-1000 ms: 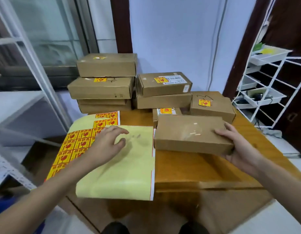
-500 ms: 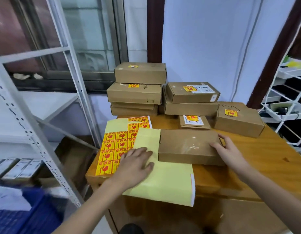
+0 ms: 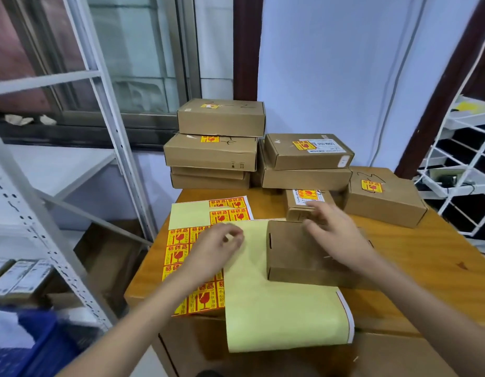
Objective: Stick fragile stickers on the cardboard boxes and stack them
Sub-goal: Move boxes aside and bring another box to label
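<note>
A plain cardboard box point(image 3: 298, 257) with no sticker lies on the wooden table point(image 3: 415, 270), partly on a pale yellow backing sheet point(image 3: 276, 308). My right hand point(image 3: 335, 232) hovers over the box's top with fingers spread and blurred. Left of the box lies a sheet of red-and-yellow fragile stickers point(image 3: 181, 248). My left hand point(image 3: 215, 253) is above it, fingertips curled together at the pale sheet's top left corner; blur hides whether they pinch anything. Stickered boxes stand behind: a tall stack point(image 3: 219, 148), a two-box stack point(image 3: 306, 161), a small box point(image 3: 306, 202) and a single box point(image 3: 382, 197).
A grey metal shelving frame point(image 3: 108, 110) stands left of the table, with a blue crate point(image 3: 32, 346) low beside it. A white wire rack point(image 3: 464, 164) is on the right. A window and a blue wall are behind the stacks.
My right hand left the plain box's right end and moved over its top. My left hand slid up the sheets and its fingers curled. The camera shifted right and closer.
</note>
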